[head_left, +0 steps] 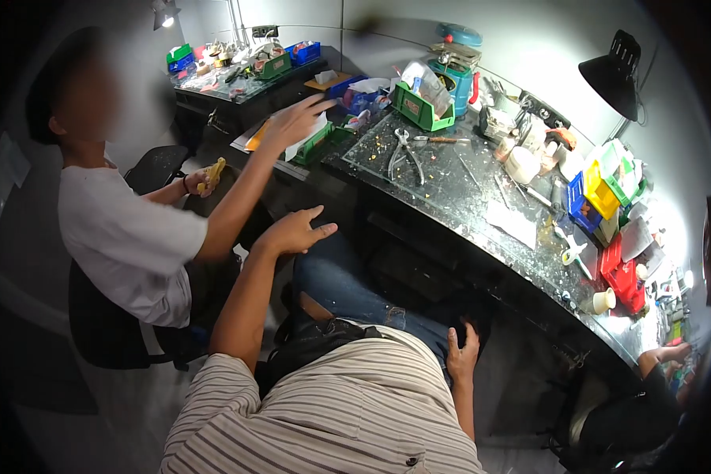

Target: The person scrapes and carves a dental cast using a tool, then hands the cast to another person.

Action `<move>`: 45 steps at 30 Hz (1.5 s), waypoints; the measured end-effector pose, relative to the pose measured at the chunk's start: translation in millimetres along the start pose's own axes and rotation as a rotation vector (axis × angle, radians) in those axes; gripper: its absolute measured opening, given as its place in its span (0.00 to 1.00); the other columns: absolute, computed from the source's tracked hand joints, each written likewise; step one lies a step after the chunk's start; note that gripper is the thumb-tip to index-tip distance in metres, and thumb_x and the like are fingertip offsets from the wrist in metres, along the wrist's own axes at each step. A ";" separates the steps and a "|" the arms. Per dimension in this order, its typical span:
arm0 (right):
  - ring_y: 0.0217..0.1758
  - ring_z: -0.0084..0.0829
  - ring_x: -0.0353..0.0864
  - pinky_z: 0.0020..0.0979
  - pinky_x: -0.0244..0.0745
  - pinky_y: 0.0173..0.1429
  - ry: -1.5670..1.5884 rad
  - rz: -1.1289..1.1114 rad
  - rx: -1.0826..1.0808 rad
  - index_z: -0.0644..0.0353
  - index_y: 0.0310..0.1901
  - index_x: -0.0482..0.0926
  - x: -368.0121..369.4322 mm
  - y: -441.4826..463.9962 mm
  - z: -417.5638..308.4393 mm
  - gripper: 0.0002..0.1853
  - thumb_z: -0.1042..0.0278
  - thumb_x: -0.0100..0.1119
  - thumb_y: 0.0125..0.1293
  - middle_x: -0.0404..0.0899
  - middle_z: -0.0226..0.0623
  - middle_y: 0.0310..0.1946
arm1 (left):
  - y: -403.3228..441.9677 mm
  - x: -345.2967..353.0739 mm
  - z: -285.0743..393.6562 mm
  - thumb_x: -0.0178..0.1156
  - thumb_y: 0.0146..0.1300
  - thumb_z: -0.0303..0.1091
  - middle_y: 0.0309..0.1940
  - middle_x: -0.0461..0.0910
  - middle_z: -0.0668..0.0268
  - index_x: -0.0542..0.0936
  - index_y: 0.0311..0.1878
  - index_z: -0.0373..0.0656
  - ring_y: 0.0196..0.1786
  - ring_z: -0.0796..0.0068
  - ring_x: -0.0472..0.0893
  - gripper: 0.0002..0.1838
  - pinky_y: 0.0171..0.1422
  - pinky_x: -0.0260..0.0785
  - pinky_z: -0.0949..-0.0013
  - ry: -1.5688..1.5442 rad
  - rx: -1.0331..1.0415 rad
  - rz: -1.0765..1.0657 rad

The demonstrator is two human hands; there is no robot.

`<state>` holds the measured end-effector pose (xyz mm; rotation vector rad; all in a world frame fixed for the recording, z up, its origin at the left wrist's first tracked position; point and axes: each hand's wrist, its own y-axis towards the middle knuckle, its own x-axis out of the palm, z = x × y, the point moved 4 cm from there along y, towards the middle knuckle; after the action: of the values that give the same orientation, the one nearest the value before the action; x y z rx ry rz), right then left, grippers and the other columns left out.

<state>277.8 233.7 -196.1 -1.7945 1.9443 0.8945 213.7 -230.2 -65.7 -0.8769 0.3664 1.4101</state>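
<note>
My left hand [292,231] is held over my left thigh in blue jeans [332,265], its thumb and fingers apart and nothing in it. On the other side, my right hand [462,349] rests by my right thigh, thumb spread from the fingers, also holding nothing. Neither touches the workbench [442,189] in front of me. Metal pliers [405,156] lie there with their handles spread. Behind them is a brush-like tool with a wooden handle [444,140]. Thin tools [474,174] and a white sheet of paper [513,226] lie farther right.
At left, a seated person reaches a blurred hand [296,125] across; their other hand holds something yellow [213,172]. Bins stand along the bench: green [419,110], blue [581,205], red [620,272]. A black lamp [612,79] overhangs it. Another person's hand [671,352] shows far right.
</note>
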 end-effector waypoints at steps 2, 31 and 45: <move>0.71 0.56 0.70 0.47 0.59 0.77 0.007 -0.018 0.005 0.64 0.66 0.77 0.0 0.1 -1.7 0.33 0.41 0.60 0.74 0.75 0.56 0.66 | 28.5 27.8 -21.4 0.61 0.68 0.67 0.44 0.87 0.45 0.64 0.79 0.35 0.45 0.57 0.89 0.50 0.55 0.78 0.63 -0.011 0.141 0.131; 0.67 0.56 0.73 0.47 0.65 0.73 0.017 0.038 0.091 0.65 0.62 0.80 -2.9 -0.9 -7.3 0.30 0.46 0.65 0.70 0.79 0.56 0.61 | -238.5 35.9 206.8 0.38 0.61 0.84 0.79 0.46 0.30 0.61 0.80 0.69 0.79 0.21 0.38 0.48 0.73 0.37 0.22 -0.850 1.477 -0.638; 0.67 0.54 0.75 0.47 0.65 0.73 0.025 0.069 0.052 0.63 0.61 0.81 0.4 0.3 -2.0 0.28 0.48 0.67 0.70 0.80 0.56 0.60 | -235.6 42.5 207.9 0.36 0.64 0.75 0.78 0.46 0.29 0.64 0.77 0.75 0.77 0.16 0.32 0.39 0.74 0.27 0.16 -1.042 1.422 -0.824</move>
<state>277.8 232.1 -194.8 -1.7271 2.0377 0.8384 388.3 -34.2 112.2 0.8285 0.0826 0.4007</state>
